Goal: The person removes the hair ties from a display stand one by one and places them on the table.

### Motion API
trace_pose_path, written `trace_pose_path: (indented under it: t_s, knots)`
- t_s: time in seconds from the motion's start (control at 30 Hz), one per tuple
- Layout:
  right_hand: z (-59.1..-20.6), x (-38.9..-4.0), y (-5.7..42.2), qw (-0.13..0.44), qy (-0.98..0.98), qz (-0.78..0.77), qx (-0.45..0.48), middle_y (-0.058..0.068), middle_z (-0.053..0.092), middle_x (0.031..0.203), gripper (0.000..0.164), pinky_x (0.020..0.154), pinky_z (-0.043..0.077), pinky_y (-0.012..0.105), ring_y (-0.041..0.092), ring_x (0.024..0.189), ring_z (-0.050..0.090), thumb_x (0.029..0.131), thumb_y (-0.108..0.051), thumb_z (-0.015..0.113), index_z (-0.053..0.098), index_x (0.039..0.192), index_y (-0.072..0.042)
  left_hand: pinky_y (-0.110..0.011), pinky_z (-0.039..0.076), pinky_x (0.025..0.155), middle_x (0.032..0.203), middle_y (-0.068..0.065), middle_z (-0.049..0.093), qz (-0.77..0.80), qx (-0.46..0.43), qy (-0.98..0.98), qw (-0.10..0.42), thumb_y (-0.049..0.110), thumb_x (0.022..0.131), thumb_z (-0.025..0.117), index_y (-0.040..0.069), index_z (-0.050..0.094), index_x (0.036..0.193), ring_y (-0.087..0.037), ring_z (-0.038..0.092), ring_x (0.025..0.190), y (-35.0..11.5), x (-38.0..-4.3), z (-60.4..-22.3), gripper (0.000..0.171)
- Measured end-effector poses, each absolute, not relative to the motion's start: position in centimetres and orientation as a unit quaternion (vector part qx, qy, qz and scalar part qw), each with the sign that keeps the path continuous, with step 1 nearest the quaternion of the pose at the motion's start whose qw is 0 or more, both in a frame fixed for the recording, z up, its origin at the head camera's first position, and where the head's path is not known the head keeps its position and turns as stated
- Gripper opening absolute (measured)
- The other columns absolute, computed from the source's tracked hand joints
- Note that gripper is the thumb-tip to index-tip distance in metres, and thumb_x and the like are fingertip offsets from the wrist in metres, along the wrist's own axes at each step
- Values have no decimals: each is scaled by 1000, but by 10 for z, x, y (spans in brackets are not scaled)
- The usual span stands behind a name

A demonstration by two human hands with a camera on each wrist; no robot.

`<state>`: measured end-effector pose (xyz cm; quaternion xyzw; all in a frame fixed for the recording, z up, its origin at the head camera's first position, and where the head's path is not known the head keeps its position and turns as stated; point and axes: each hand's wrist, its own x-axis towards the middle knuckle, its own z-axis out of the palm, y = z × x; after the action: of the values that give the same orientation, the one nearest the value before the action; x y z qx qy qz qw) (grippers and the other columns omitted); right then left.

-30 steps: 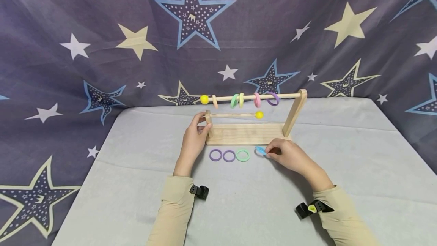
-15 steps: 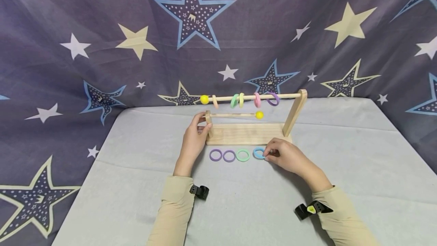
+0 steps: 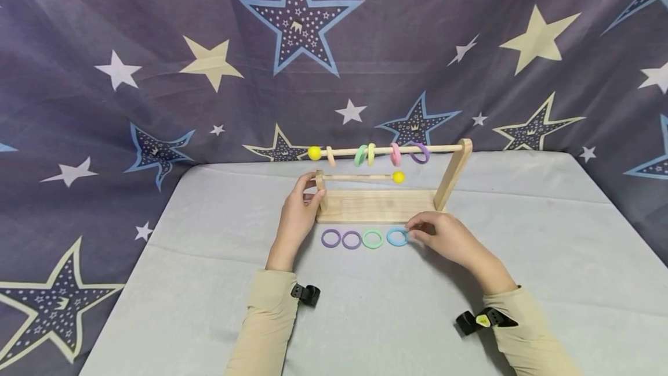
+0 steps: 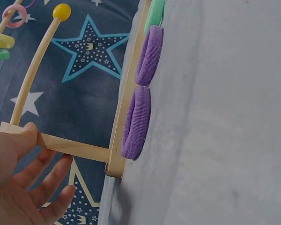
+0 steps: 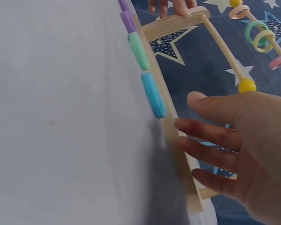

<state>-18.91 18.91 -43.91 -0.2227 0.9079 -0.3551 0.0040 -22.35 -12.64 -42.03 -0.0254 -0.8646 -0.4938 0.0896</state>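
A wooden stand [image 3: 376,206] with two rods rests on the table. My left hand [image 3: 298,212] grips its short left post [image 4: 77,147], thumb on one side and fingers on the other. Along the stand's front edge lies a row of hair ties: two purple ones [image 4: 151,55], a green one [image 5: 138,50] and a blue one [image 5: 153,96] at the right end. Beside the blue hair tie is my right hand [image 3: 453,239], its thumb and fingers spread with nothing between them; in the head view the fingertips are right at the tie's edge.
Several coloured hair ties, among them a pink one [image 3: 395,155], hang on the upper rod [image 3: 344,151]. The lower rod [image 3: 360,177] ends in a yellow ball [image 3: 399,177]. A star-patterned cloth [image 3: 334,33] hangs behind the grey-covered table [image 3: 386,318].
My right hand has laid the blue hair tie flat at the row's right end and let go of it, fingers parting. The left hand has stayed on the post.
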Motion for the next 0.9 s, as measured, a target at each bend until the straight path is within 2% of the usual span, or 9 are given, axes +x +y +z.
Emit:
trace_pose_path:
  t_s: [0.13,0.27,0.4,0.6,0.77,0.9]
  knots:
    - [-433,-190,193,-30,902,-371,-219,-3,71,87,12,80,53,43,14,79,63,89,-8,74,74,101,-7,-41,55,87,131,-14,61,-492,-25,-866,89,19,99,62,14,49,142,-29,66,102,-126,-223,-420,46]
    - [-428,-190,199,-87,893,-384,-217,2,73,92,12,80,53,45,18,83,65,89,-7,73,74,101,-6,-41,54,89,131,-14,61,-493,-24,-865,88,19,99,62,13,49,142,-29,65,103,-126,-223,-420,46]
    - [-424,-191,205,-153,881,-394,-212,4,74,96,10,78,51,37,18,85,64,89,-5,73,75,99,-7,-40,54,90,131,-14,60,-494,-21,-865,87,19,99,62,14,49,143,-29,65,104,-126,-223,-420,46]
    - [-419,-192,213,-227,853,-430,-190,7,74,93,14,80,48,23,4,84,60,86,2,74,75,98,-6,-40,53,90,132,-13,60,-492,-19,-866,85,19,99,62,14,48,143,-29,65,104,-127,-224,-421,47]
    - [-416,-193,219,-268,830,-460,-169,13,72,86,16,78,46,19,-3,82,57,84,8,73,74,97,-1,-41,54,90,132,-13,60,-492,-20,-866,84,19,99,62,15,48,143,-29,65,104,-126,-224,-421,46]
    - [-410,-191,221,-292,821,-464,-160,19,71,88,18,76,46,18,-6,81,56,82,13,72,74,97,4,-41,54,90,132,-13,60,-491,-20,-867,84,20,99,62,15,48,144,-29,65,104,-126,-224,-421,47]
